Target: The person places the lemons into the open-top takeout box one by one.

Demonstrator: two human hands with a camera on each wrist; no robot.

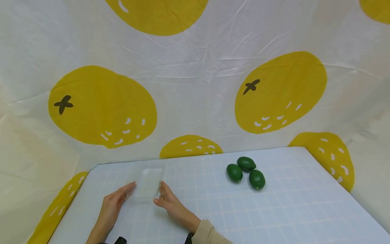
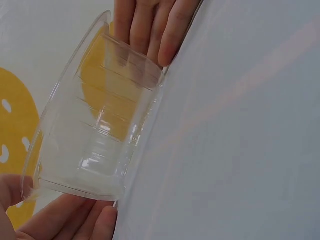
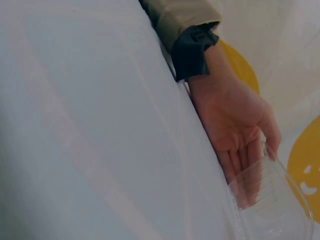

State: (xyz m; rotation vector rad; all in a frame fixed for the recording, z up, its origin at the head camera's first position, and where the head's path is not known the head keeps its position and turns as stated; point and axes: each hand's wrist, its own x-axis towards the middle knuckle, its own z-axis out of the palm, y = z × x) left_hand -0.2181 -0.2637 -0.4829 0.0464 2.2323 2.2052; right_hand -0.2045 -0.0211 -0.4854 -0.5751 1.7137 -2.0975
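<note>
A clear, shallow plastic container stands on the table at left of centre. My left hand lies along its left side with nearly straight fingers. In the right wrist view, the left palm faces the container wall, the fingers show through the plastic, and the thumb is by the rim. On the opposite side my right hand has its fingers straight at the wall, thumb spread apart. Those right fingers appear at the top of the left wrist view, partly behind the clear plastic.
Three dark green limes sit together on the table, right of centre. A pale checked cloth covers the tabletop. Behind and beside it hangs a white sheet printed with large yellow fruit.
</note>
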